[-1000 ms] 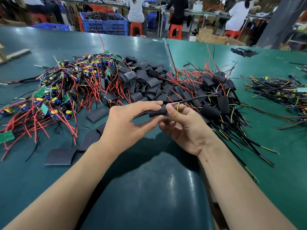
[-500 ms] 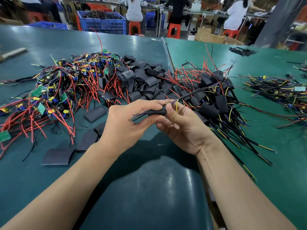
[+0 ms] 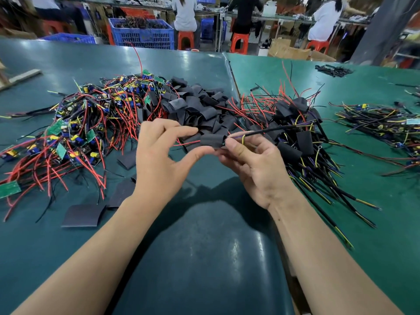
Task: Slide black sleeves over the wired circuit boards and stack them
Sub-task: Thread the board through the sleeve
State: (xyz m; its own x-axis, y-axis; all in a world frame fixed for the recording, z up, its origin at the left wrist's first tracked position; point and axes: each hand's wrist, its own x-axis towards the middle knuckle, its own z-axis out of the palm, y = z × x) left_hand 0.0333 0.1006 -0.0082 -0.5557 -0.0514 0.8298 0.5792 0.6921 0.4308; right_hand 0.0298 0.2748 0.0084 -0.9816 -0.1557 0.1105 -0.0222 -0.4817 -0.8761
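Both hands up over the desk [image 3: 68,246], mid-scene. Left hand [image 3: 159,160] pinches a black sleeve [image 3: 212,140] between thumb and forefinger, other fingers loosely curled and off it. Right hand [image 3: 256,169] grips the right end of the same sleeve, thumb on top, fingers curled under; a black cable [image 3: 272,130] with yellow and purple leads exits that end and runs far-right. Whether the board is fully inside the sleeve: can't tell, it's hidden. Far-left: tangled pile of bare boards [image 3: 79,133], green PCBs with red, black and yellow wires. Far-centre, just behind the hands: heap of empty sleeves [image 3: 195,108]. Right of that, touching it: stack of sleeved boards [image 3: 300,137], cables fanning toward the near right. A few flat sleeves lie loose near-left, one [image 3: 83,215] well apart from the heap. Another wire bundle [image 3: 381,126] sits at the far right on the green mat. Beyond the desk: blue crate [image 3: 143,34], orange stools [image 3: 186,40], seated people, blurred.
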